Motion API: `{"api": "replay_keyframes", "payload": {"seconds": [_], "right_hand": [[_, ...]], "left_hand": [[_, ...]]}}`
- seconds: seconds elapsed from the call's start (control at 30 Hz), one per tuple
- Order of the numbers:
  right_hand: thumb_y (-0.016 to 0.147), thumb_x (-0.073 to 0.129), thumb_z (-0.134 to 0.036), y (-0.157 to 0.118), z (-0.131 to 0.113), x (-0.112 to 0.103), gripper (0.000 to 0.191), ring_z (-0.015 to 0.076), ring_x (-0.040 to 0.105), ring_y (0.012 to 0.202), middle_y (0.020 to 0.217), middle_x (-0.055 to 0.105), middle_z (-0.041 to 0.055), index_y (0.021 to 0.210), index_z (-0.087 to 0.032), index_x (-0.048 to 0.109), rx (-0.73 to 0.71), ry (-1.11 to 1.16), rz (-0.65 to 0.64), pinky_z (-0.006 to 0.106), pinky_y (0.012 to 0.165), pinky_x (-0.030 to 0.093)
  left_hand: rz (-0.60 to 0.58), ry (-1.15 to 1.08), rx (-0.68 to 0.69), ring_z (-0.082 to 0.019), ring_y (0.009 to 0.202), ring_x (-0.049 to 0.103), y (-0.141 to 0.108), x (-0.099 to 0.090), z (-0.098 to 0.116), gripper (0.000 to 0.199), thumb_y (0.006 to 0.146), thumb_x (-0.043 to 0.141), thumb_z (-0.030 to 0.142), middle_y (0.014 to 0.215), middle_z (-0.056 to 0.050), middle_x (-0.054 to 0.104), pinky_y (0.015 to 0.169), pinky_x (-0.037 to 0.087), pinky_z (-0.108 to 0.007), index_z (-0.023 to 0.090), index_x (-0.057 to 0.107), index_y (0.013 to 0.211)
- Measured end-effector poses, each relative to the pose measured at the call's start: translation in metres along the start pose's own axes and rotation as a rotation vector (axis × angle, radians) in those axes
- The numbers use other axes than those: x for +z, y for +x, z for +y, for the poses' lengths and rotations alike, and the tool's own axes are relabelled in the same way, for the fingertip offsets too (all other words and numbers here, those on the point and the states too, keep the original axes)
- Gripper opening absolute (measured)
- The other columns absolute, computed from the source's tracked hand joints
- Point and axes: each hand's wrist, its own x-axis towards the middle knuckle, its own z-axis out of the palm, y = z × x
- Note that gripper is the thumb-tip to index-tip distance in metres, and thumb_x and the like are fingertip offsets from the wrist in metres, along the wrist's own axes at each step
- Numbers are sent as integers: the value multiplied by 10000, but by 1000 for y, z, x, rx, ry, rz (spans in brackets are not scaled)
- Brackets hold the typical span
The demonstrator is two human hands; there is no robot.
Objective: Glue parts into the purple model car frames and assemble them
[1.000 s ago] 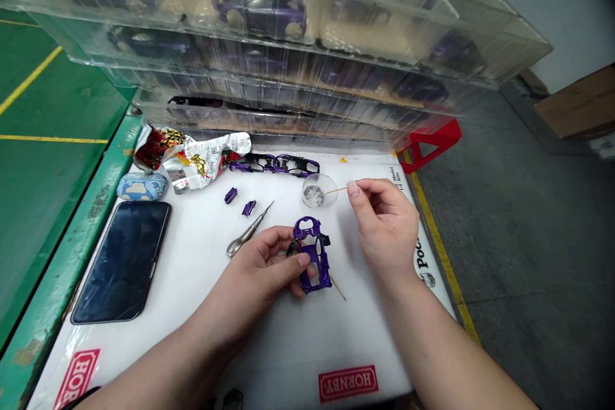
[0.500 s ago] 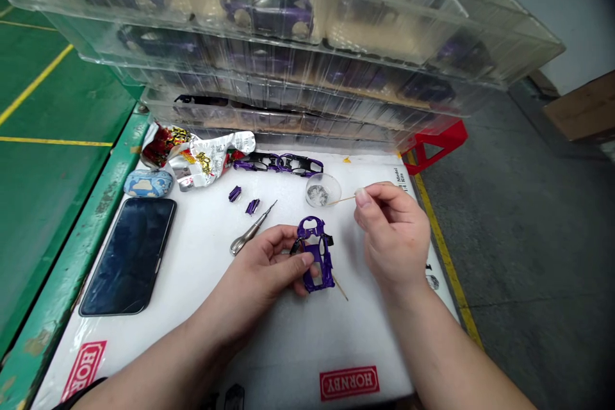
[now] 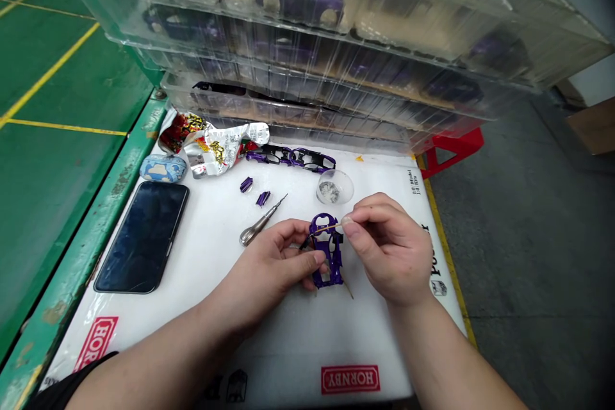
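Note:
My left hand [image 3: 271, 269] is shut on a purple model car body shell [image 3: 327, 250], pinching it on the white foam board. My right hand [image 3: 391, 250] pinches a thin wooden stick [image 3: 331, 227], whose tip rests on the top of the shell. A second stick pokes out below the shell. Just beyond my hands are a small clear cup [image 3: 335, 187] holding silvery material and a small screwdriver [image 3: 259, 229]. Two small purple pieces [image 3: 254, 191] and a purple-and-black part strip [image 3: 291, 157] lie farther back.
A black smartphone [image 3: 141, 237], a blue patterned case [image 3: 163, 168] and crumpled foil wrappers [image 3: 216, 148] lie left on the foam board [image 3: 288, 352]. Stacked clear trays [image 3: 298, 32] of purple model cars stand behind it. Green bench edge left; red stool [image 3: 454, 152] right.
My right hand has moved left, bringing the stick tip from beside the clear cup onto the purple shell. My left hand keeps its hold. The whole view has shifted slightly.

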Motion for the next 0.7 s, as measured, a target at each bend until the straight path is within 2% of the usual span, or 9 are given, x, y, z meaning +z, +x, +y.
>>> {"api": "replay_keyframes", "payload": {"seconds": [0.2, 0.7], "right_hand": [[1055, 805, -124, 1, 1, 1, 113, 208, 673, 863, 995, 699, 44, 1071, -236, 801, 17, -6, -39, 337, 685, 554], [1065, 805, -102, 1, 1, 2, 134, 176, 669, 880, 1018, 699, 24, 1082, -234, 799, 18, -5, -61, 310, 715, 546]], "left_hand": [[6, 0, -4, -188, 815, 726, 0, -1, -2, 424, 849, 1002, 380, 1032, -90, 814, 691, 597, -290, 164, 778, 1137], [-18, 11, 8, -179, 837, 721, 1, -2, -3, 427, 883, 977, 379, 1032, -75, 798, 684, 604, -265, 153, 764, 1176]]}}
